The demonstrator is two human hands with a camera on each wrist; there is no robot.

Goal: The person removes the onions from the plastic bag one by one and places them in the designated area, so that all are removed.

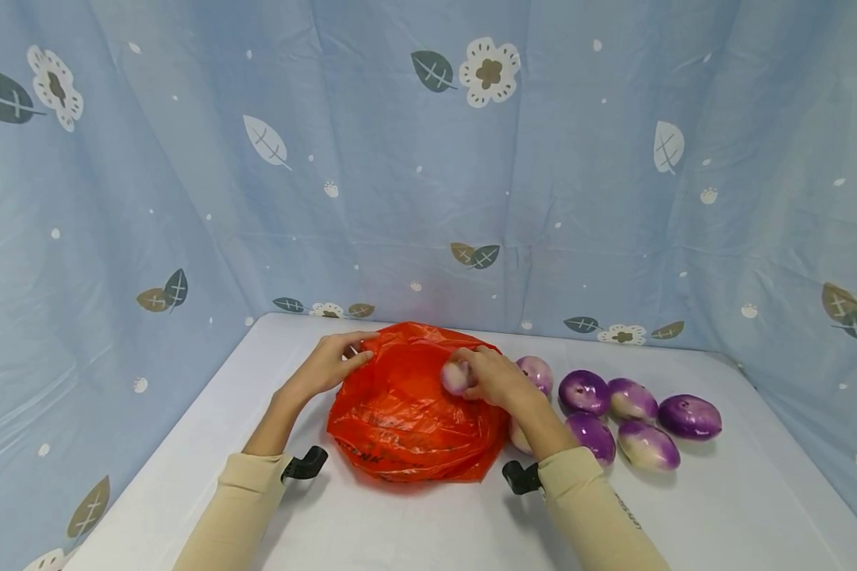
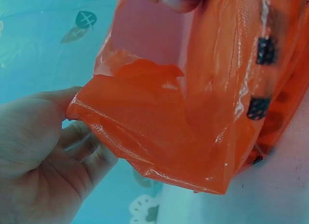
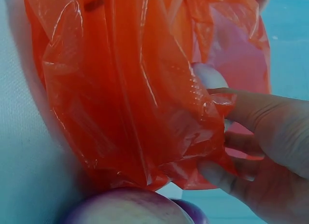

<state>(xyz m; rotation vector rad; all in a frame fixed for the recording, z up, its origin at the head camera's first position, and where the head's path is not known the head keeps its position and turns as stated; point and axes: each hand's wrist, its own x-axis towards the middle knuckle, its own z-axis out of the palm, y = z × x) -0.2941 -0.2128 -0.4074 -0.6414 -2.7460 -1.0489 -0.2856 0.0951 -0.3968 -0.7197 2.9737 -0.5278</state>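
Observation:
A red plastic bag (image 1: pixel 407 428) sits on the white table with its mouth spread toward the back. At its left rim my left hand (image 1: pixel 332 365) holds the edge; in the left wrist view the thumb meets a fold of the bag (image 2: pixel 145 122), and the fingertips are partly hidden behind it. My right hand (image 1: pixel 496 377) grips a purple-and-white oval vegetable (image 1: pixel 455 378), turnip-like, over the mouth of the bag. From the right wrist, that vegetable (image 3: pixel 210 77) shows between thumb and fingers, partly covered by the bag's rim.
Several more glossy purple-and-white vegetables lie right of the bag, among them a dark purple one (image 1: pixel 689 417) and a paler one (image 1: pixel 648 446). Some sit close against the bag beside my right forearm. A blue patterned curtain (image 1: pixel 400 159) hangs behind the white table (image 1: pixel 400 531).

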